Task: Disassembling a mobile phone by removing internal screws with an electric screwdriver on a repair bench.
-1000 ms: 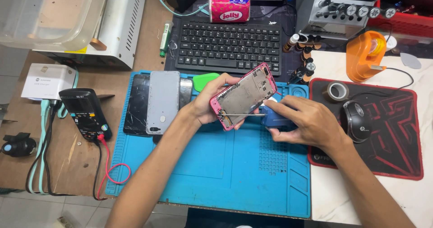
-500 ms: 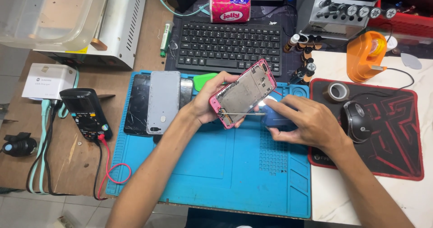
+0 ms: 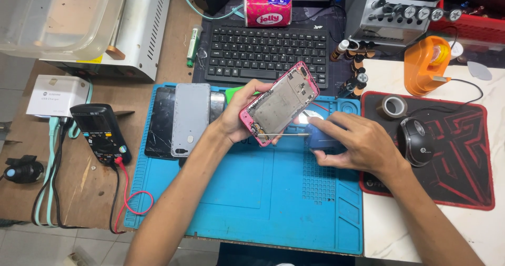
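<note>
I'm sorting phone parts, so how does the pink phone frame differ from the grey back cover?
The pink phone frame is held tilted in the left hand, its inside bared; the grey back cover lies flat on the blue mat, outer side up. Both are phone-sized shells.

Pink phone frame [image 3: 281, 104] — screwdriver [image 3: 294, 135] — hands [image 3: 239, 120]

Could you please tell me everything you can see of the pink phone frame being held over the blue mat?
The pink phone frame is an opened handset shell: a bright pink rim around a bare grey metal inner plate with small cut-outs and screw points, no screen fitted. Some dark components and wiring sit at its lower end. It is tilted, top end pointing up and right, above the blue mat. The left hand grips its lower end, and the thin metal shaft of the screwdriver in the right hand reaches that end.
</note>
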